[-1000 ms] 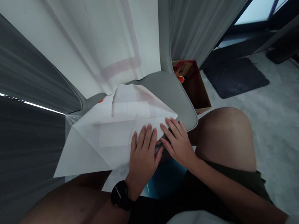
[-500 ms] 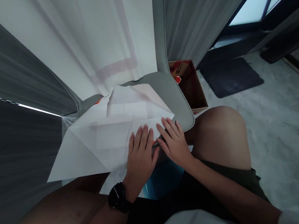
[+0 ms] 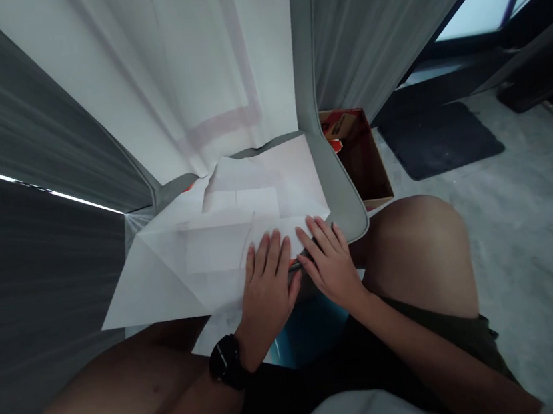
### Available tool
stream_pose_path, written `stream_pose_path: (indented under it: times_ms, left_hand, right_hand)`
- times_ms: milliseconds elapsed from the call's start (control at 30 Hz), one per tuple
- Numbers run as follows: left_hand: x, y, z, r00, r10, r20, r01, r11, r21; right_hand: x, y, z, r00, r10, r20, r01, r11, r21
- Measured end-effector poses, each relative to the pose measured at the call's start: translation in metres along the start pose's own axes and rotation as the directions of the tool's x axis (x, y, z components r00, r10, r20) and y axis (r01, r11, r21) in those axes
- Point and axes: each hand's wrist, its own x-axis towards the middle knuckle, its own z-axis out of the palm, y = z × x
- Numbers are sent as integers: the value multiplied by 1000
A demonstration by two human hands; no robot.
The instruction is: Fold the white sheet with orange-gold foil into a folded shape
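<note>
A large creased sheet of white paper (image 3: 221, 247) lies over the seat of a grey chair (image 3: 345, 215), and its left part overhangs the seat. My left hand (image 3: 268, 278), with a black watch (image 3: 226, 363) on the wrist, rests flat on the paper's near edge, fingers stretched out. Beside it my right hand (image 3: 329, 261) lies with fingers spread over the paper's near right corner and the seat edge. A small orange patch shows between the hands; what it belongs to is hidden under the paper.
White paper or cloth (image 3: 197, 55) covers the chair's back. Right of the chair stands an open cardboard box (image 3: 370, 168). A dark mat (image 3: 442, 139) lies on the grey floor (image 3: 527, 237). Grey curtains (image 3: 349, 23) hang behind. Something blue (image 3: 309, 330) shows below the seat between my legs.
The paper's right flap, folded over before, now lies spread out toward the chair's back right. My hands stay at the near edge; the whole view has shifted slightly.
</note>
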Motion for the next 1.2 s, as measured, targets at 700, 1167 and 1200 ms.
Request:
stream_pose_path:
  times_ms: [700, 1167, 1200]
  left_hand:
    - [-1, 3, -2, 997, -18, 75, 18, 1000, 8]
    - [0, 4, -3, 997, -22, 70, 22, 1000, 5]
    - [0, 4, -4, 998, -19, 65, 18, 1000, 10]
  right_hand:
    - [8, -1, -1, 991, 40, -125, -31, 997, 77]
    - [36, 23, -4, 965, 241, -105, -246, 969, -34]
    - [38, 31, -6, 953, 278, -121, -285, 957, -46]
